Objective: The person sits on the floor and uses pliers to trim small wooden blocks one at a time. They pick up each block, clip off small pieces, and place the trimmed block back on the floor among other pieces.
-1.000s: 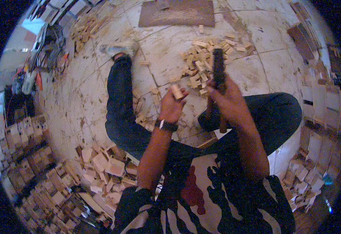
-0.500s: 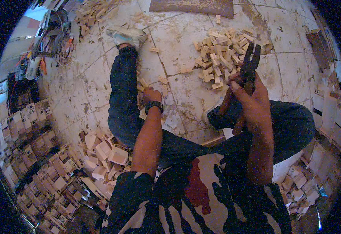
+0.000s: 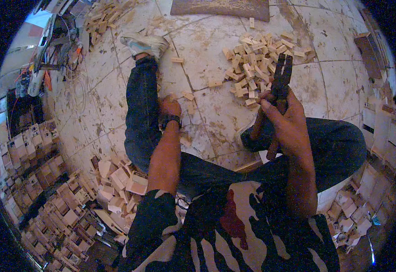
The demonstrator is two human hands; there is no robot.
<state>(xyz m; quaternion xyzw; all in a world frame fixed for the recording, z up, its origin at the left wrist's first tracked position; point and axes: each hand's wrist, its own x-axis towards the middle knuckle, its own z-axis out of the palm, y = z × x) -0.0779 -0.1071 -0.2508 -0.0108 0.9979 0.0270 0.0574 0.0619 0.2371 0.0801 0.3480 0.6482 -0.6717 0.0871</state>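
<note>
My right hand (image 3: pixel 289 122) is closed around the handles of a pair of dark pliers (image 3: pixel 281 79). Their jaws point away from me, slightly apart, with nothing between them, over the near right edge of a heap of small pale wooden blocks (image 3: pixel 247 68). My left hand (image 3: pixel 170 108), with a dark watch (image 3: pixel 170 119) on its wrist, is low beside the inner side of my outstretched left leg (image 3: pixel 141 95). Its fingers are blurred and partly hidden, so any grip cannot be made out. Just right of it lie loose wooden blocks (image 3: pixel 189 96) on the tiles.
A pile of larger wooden pieces (image 3: pixel 118 179) lies by my left thigh, with stacked wooden parts (image 3: pixel 57 199) farther left. Another pile (image 3: pixel 349 215) is at lower right. A brown mat (image 3: pixel 220 9) lies ahead. Cables and tools (image 3: pixel 62 45) clutter the upper left.
My left hand has shifted slightly left, closer to my leg. The pliers in my right hand have moved a little left and nearer me, and their handles have drawn closer together.
</note>
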